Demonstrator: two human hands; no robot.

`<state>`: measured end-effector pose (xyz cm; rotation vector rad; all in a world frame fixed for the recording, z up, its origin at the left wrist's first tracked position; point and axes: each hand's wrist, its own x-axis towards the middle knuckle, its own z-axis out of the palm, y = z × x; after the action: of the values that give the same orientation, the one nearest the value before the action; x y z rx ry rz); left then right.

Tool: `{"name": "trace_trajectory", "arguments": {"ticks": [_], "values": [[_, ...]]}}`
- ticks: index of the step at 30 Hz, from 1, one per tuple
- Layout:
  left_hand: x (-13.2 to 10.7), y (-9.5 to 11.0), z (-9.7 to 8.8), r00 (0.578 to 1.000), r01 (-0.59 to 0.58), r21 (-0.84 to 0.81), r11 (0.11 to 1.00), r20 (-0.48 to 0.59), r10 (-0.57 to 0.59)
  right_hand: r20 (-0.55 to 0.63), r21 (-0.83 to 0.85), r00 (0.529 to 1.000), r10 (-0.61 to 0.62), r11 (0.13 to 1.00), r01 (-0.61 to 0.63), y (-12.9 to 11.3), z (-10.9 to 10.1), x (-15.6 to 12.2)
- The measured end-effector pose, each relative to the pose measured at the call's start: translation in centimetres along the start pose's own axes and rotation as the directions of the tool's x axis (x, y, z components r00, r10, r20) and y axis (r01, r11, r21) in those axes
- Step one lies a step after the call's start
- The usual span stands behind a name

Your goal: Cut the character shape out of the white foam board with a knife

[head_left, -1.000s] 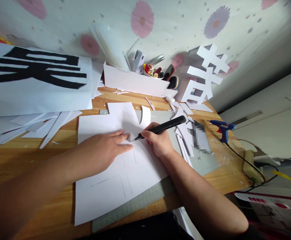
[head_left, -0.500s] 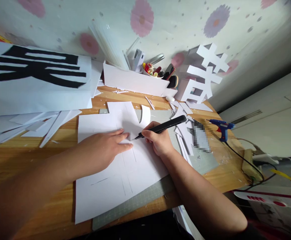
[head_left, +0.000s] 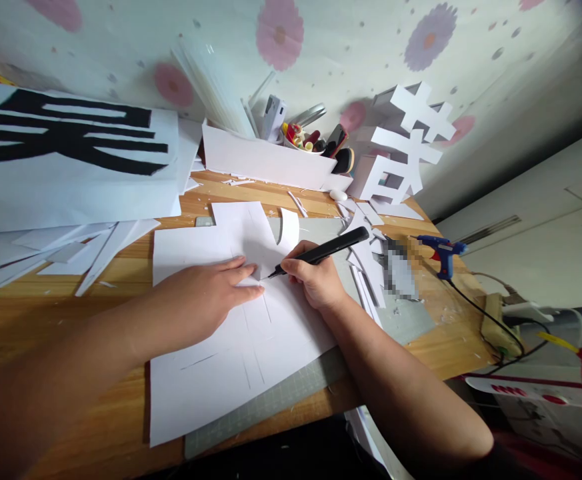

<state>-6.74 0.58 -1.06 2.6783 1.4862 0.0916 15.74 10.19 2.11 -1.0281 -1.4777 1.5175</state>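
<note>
My right hand (head_left: 315, 275) grips a slim black craft knife (head_left: 328, 248), its handle slanting up to the right. The thin tip meets a white foam board sheet (head_left: 195, 400) just beside my left fingertips. Flat on that sheet lies my left hand (head_left: 215, 297), fingers spread and pressing down. Thin straight lines run across the board below the fingers, and its upper edge has a stepped outline. Beneath it, a grey-green cutting mat (head_left: 291, 393) shows along the near and right sides. A curved white offcut (head_left: 289, 227) rests by the board's upper right edge.
White strips and scraps (head_left: 368, 267) lie to the right. Beyond them sits a blue glue gun (head_left: 443, 253) with its cord. A white cut-out character (head_left: 401, 147) stands at the back, beside a white box (head_left: 265, 159) of tools. At left is a sheet with a black character (head_left: 71, 193).
The whole view has shifted slightly, so things appear a little further left. Both hands and the knife keep nearly the same place on the board.
</note>
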Motion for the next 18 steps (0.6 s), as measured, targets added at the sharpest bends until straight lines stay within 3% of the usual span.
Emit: {"name": "trace_trajectory", "arguments": {"ticks": [18], "values": [[0.0, -0.04, 0.03, 1.0, 0.018, -0.05, 0.999, 0.006, -0.017, -0.112, 0.061, 0.992, 0.052, 0.997, -0.045, -0.16, 0.29, -0.11]]}}
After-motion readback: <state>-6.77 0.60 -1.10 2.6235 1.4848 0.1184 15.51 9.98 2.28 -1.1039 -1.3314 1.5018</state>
